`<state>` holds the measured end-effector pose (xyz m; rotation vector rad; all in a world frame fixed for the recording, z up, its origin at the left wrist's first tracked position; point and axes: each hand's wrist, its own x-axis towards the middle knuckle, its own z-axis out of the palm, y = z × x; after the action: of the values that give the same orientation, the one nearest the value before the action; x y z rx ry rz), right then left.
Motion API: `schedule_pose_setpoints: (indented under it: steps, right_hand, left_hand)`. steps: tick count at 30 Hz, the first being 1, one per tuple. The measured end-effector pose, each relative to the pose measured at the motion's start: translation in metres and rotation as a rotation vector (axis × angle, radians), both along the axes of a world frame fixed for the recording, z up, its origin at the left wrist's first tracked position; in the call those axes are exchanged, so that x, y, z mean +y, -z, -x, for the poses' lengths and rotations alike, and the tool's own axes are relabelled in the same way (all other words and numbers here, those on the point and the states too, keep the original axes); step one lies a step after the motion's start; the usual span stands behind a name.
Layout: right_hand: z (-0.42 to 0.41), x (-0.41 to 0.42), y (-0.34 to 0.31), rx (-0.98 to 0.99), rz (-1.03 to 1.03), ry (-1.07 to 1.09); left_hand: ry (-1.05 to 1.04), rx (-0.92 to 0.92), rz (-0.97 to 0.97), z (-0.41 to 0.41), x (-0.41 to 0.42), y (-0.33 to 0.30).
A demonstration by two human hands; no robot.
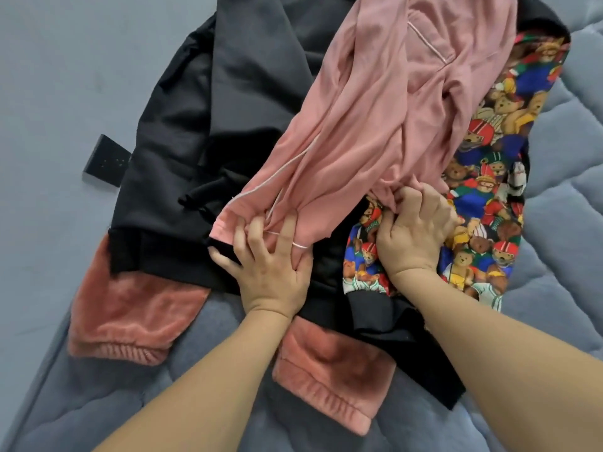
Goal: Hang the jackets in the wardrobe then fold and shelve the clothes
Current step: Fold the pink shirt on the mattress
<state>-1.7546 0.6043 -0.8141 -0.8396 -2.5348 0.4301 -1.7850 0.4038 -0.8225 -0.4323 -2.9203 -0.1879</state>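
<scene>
A pink garment with thin white piping (385, 102) lies on top of a pile of clothes on the bed. My left hand (272, 261) pinches its near hem and a white cord between the fingers. My right hand (416, 234) grips a bunched fold of the same pink cloth at its right edge. Under it lie a black jacket (195, 125) and a garment printed with teddy bears (486, 203). Fuzzy salmon-pink trousers (130, 318) stick out from beneath the black cloth at the near side.
The pile rests on a quilted grey-blue bed cover (567, 164). A small black flat box (106, 161) lies to the left of the black jacket. Bare bed surface (65, 76) stretches to the far left.
</scene>
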Motion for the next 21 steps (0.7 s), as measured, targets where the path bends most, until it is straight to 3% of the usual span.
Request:
schedule_pose_setpoints:
  steps: [7, 10, 14, 17, 21]
  right_hand:
    - [-0.003, 0.005, -0.018, 0.014, 0.089, -0.083]
    - [-0.051, -0.011, -0.034, -0.046, 0.094, -0.193]
    - [-0.171, -0.005, -0.049, -0.321, -0.016, -0.176]
    - [-0.263, 0.023, -0.070, -0.534, 0.006, -0.071]
    - [-0.370, 0.045, -0.091, -0.742, 0.078, -0.051]
  left_hand:
    - [0.002, 0.049, -0.090, -0.003, 0.000, -0.006]
    - [0.055, 0.044, 0.065, -0.009, 0.002, -0.025]
    - [0.204, -0.010, 0.248, -0.046, 0.009, -0.066]
    - [0.301, -0.186, 0.135, -0.131, 0.017, -0.097]
    - [0.412, -0.647, 0.114, -0.266, 0.036, -0.103]
